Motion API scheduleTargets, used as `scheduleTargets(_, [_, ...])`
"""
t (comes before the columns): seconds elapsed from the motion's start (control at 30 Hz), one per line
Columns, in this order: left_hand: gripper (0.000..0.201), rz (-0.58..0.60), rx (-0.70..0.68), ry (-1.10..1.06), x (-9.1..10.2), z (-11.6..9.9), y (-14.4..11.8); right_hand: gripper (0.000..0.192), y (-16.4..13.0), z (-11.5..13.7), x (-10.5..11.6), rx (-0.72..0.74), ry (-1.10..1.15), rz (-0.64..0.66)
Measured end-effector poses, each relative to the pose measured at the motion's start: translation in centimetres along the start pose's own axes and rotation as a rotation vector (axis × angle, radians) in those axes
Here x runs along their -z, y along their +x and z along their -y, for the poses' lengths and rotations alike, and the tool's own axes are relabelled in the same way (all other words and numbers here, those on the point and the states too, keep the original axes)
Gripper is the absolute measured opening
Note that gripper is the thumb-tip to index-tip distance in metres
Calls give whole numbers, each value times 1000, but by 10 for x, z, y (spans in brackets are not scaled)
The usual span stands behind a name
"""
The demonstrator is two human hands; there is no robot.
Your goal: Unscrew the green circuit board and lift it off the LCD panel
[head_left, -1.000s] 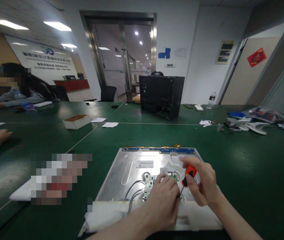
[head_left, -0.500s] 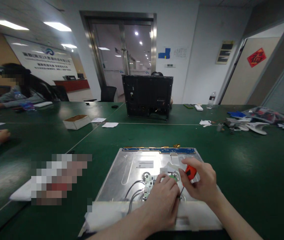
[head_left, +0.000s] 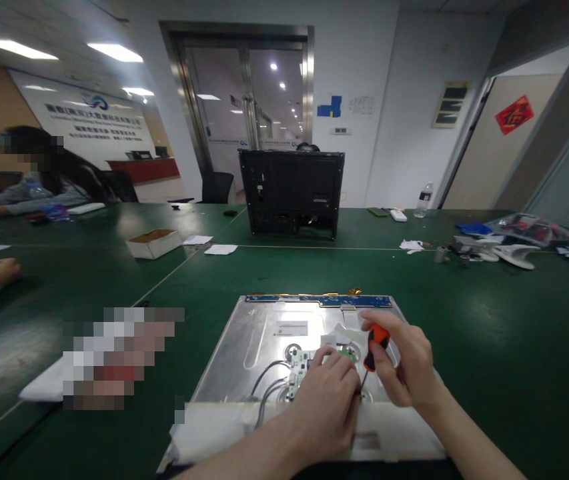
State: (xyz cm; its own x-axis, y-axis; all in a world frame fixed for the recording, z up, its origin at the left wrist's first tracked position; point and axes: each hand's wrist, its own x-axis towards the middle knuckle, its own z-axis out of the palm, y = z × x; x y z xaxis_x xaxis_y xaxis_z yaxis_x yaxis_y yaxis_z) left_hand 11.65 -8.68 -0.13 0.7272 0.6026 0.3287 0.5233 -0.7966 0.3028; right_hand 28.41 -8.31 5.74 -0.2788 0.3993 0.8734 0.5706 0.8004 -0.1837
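presently the metal panel (head_left: 264, 333) lies flat on the green table (head_left: 489, 333), back side up, so its fittings face the worker. the small circuit board (head_left: 300, 368) sits near the panel's near edge, with grey cables (head_left: 267, 383) running off it toward the panel's left. the left hand (head_left: 327, 400) presses down on the board with fingers together, apparently to steady it. the right hand (head_left: 404, 367), just right of the board, is clamped round the orange screwdriver (head_left: 375, 345), held steeply with the tip pointing down at the panel beside the left fingers; the tip's exact seat is hidden. a black monitor casing (head_left: 291, 193) stands well beyond the panel's far edge.
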Motion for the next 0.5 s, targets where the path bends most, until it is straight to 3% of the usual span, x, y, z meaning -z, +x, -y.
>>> scheduleTargets(0.3, [16,12,11,14,0,0,0,20,-4,-2,-8,17,-157,-66])
scheduleTargets(0.5, [15,14,10,14,-1,0,0,23,-2,-2,-4,21,-109,-37])
